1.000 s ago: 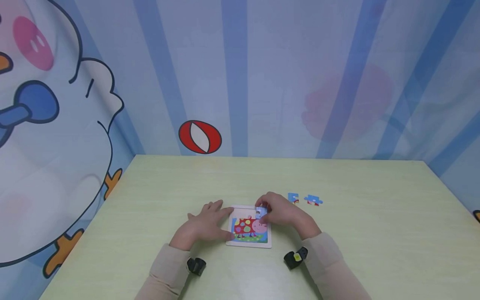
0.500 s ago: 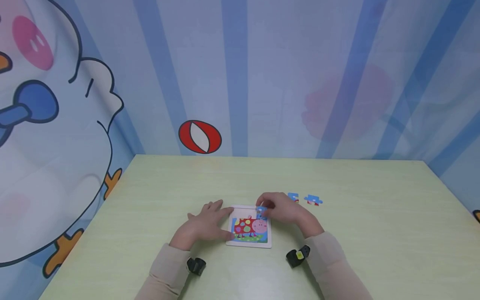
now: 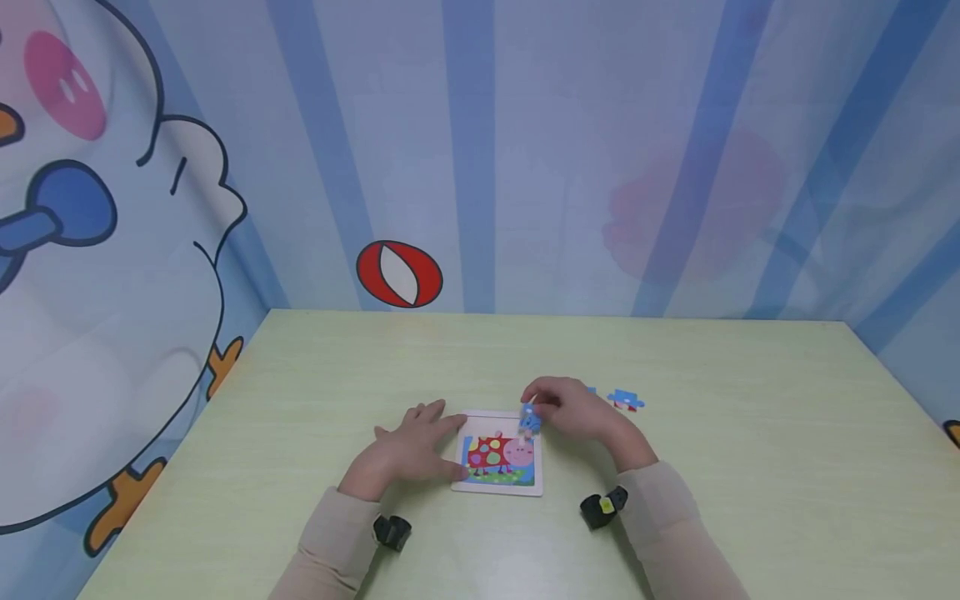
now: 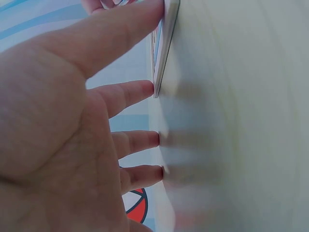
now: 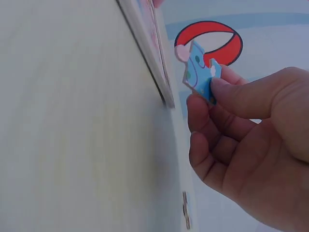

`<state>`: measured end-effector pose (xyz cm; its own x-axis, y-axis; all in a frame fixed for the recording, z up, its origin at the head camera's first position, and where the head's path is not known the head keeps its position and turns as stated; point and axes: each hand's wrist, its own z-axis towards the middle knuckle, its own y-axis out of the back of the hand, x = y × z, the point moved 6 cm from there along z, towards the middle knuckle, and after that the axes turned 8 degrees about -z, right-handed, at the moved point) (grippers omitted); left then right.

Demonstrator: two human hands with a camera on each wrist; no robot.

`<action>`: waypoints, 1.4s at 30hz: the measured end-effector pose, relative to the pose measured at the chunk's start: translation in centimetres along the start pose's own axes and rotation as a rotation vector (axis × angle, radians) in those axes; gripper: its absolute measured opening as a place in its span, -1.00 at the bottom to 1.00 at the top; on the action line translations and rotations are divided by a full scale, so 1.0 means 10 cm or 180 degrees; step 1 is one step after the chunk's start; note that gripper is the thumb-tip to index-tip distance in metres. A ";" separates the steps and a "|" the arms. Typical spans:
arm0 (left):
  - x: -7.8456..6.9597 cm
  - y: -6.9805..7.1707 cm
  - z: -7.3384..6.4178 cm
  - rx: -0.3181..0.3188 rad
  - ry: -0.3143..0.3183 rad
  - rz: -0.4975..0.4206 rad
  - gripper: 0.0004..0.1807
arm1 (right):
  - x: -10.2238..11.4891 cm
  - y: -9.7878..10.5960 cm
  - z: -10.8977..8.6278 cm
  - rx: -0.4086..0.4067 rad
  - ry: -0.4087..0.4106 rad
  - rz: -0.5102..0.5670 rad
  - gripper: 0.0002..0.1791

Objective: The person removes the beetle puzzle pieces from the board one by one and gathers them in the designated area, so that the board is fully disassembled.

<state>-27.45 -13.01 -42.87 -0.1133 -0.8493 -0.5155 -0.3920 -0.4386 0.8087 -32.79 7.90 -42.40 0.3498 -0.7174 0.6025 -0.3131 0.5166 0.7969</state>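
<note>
A square puzzle board (image 3: 495, 492) lies flat on the table, its lower part filled with a picture of a red spotted body and pink face. My left hand (image 3: 407, 450) rests at its left side, thumb and forefinger straight against the edge; the left wrist view shows the other fingertips on the tabletop. Over the board's upper right corner, my right hand (image 3: 579, 417) pinches a blue puzzle piece (image 3: 529, 420) between thumb and fingers. In the right wrist view that piece (image 5: 198, 72) is tilted and apart from the board, with a pink knob on one side.
Beyond the right hand, a loose blue and red puzzle piece (image 3: 626, 399) lies on the table (image 3: 720, 450). Another piece (image 3: 592, 390) is mostly hidden behind that hand. A printed curtain (image 3: 570, 167) hangs behind the table's far edge.
The right hand has lifted the puzzle piece from the board's upper right and shifted slightly right and away, tilting it. The left hand and the board have stayed put.
</note>
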 end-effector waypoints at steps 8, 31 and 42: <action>0.00 0.00 0.00 -0.0012 -0.0016 0.0000 -0.19 | -0.15 0.24 -0.07 -0.0182 -0.0035 0.0122 -0.81; -0.01 0.02 -0.02 0.0009 -0.0023 0.0007 -0.18 | -0.63 0.75 -0.40 -0.0423 -0.0384 0.0060 -0.74; 0.01 0.01 -0.01 0.0005 -0.0023 -0.0005 -0.18 | -0.83 0.84 -0.53 -0.0502 -0.0629 -0.0036 -0.72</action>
<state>-27.41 -13.11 -42.84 -0.1194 -0.8465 -0.5188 -0.3937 -0.4393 0.8075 -33.70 20.69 -40.48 0.1684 -0.7929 0.5856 -0.1632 0.5635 0.8099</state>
